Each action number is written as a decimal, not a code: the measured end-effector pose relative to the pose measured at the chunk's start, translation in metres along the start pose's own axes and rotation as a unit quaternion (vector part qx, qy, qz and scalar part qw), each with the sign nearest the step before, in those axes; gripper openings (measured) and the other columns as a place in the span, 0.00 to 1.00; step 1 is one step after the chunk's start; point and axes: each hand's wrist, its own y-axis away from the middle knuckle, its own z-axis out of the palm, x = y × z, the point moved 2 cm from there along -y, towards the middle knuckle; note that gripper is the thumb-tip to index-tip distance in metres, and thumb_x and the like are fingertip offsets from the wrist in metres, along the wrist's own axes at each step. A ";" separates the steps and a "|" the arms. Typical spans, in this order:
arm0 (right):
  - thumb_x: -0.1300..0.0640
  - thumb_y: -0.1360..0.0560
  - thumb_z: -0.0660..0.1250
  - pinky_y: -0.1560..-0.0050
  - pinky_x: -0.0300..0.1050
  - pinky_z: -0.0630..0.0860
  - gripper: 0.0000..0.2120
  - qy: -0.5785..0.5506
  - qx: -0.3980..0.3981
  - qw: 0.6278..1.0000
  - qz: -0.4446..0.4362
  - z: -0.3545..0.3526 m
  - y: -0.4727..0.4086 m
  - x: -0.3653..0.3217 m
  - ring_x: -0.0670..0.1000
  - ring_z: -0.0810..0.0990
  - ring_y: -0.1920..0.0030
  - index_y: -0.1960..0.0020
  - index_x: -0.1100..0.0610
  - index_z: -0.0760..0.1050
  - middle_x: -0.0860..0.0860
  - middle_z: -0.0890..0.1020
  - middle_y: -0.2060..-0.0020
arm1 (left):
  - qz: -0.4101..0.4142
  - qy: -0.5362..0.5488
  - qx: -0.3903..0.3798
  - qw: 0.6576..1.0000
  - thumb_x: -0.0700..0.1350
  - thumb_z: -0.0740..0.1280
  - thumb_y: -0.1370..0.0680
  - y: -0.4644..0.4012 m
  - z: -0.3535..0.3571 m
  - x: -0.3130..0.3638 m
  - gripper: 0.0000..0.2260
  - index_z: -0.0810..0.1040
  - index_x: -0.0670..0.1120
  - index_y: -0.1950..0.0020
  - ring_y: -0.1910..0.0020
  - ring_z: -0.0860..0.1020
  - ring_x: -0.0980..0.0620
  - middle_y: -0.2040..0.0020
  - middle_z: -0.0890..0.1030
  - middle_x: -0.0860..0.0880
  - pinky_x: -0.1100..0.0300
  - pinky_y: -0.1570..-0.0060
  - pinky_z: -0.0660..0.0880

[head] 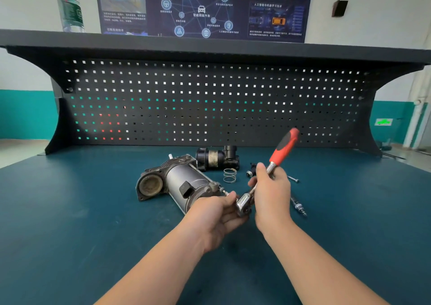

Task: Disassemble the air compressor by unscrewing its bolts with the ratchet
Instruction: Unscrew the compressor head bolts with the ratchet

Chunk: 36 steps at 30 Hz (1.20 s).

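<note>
The air compressor (179, 181), a grey metal cylinder with a dark cast head, lies on its side on the blue bench top (93, 223). My right hand (271, 192) grips the chrome shaft of the ratchet (283, 147), whose red and black handle points up and to the right. My left hand (219, 213) holds the ratchet's chrome head (243, 205) at the compressor's near right end. A bolt (224, 191) sticks out of that end, right by my left fingertips.
A removed black cylinder part (217, 156) stands behind the compressor, with a loose coil spring (229, 175) beside it. Long bolts (298, 206) and a small fitting (250, 173) lie right of my hands. A black pegboard (210, 101) closes the bench's back; a water bottle (70, 6) stands on the shelf.
</note>
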 end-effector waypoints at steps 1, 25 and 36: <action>0.55 0.22 0.61 0.73 0.36 0.67 0.10 0.021 -0.013 0.999 -0.042 0.000 0.003 -0.004 0.43 0.71 0.76 0.60 0.56 0.69 0.45 0.74 0.77 | -0.003 -0.003 0.002 1.000 0.38 0.65 0.22 0.000 -0.001 0.000 0.08 0.77 0.34 0.48 0.65 0.82 0.46 0.59 0.82 0.39 0.55 0.69 0.80; 0.55 0.21 0.61 0.70 0.43 0.67 0.10 -0.008 0.053 0.998 0.022 0.001 0.007 -0.001 0.47 0.71 0.73 0.61 0.54 0.68 0.47 0.74 0.75 | -0.020 0.013 0.000 1.000 0.39 0.67 0.23 -0.002 -0.004 0.002 0.06 0.77 0.37 0.57 0.66 0.80 0.48 0.68 0.82 0.43 0.59 0.70 0.80; 0.54 0.21 0.60 0.69 0.40 0.66 0.11 0.012 0.021 0.999 -0.043 0.001 0.006 -0.001 0.43 0.71 0.74 0.61 0.54 0.68 0.45 0.73 0.75 | -0.019 -0.016 -0.013 1.000 0.40 0.67 0.24 -0.002 -0.004 0.000 0.07 0.78 0.36 0.53 0.69 0.82 0.47 0.65 0.83 0.40 0.58 0.70 0.80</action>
